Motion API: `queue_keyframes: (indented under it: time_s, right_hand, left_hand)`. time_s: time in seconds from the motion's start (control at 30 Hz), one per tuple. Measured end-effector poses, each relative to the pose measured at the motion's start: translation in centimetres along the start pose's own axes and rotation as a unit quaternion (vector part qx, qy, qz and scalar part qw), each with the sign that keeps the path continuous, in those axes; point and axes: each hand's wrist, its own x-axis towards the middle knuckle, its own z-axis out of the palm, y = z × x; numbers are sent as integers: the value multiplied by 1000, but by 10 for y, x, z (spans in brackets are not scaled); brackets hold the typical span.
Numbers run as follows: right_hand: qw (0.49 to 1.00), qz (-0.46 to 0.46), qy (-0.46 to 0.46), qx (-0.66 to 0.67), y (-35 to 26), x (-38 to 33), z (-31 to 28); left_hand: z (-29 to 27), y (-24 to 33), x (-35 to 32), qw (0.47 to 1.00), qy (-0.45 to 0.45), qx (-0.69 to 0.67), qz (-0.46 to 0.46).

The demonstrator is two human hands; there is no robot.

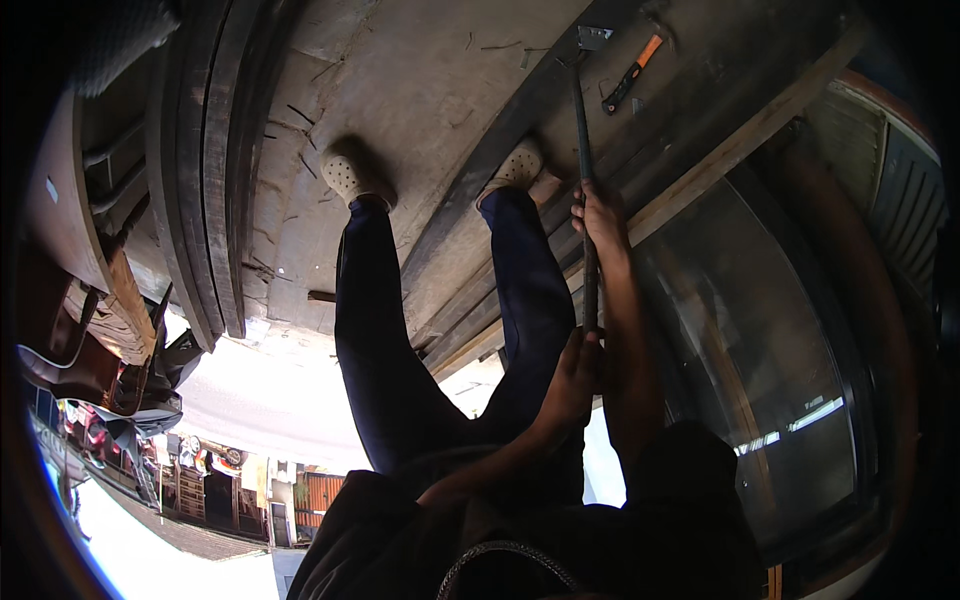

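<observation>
A long dark crowbar (584, 140) slants up from my body, its far end on a dark wooden beam. My right hand (602, 220) grips it around the middle. Lower down, my left hand (572, 378) is wrapped round its near end. Beside the crowbar's far tip lies a small grey metal plate (594, 38); whether they touch I cannot tell. To the right of that tip, a hammer (635, 75) with an orange and black handle rests on the dark wood.
My shoes, pale clogs (355, 175), stand on either side of a beam edge (455, 205). Dark planks (225, 150) lie at left, with several thin scraps on the floor (300, 180). A pale timber (735, 145) and a dark glass panel (745, 330) are at right.
</observation>
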Motion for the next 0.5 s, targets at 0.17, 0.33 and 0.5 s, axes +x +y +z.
queue_keyframes:
  time_s: [0.17,0.33,0.5]
  right_hand:
    - [994,-22,16,103,-31,31,-8]
    - [995,-79,-11,64,-49,30,-14]
    - [995,-93,-7,-29,-49,31,-21]
  left_hand:
    - [20,21,20,996,-20,83,35]
    - [31,24,29,995,-50,86,3]
    - [39,20,36,995,-85,-41,-20]
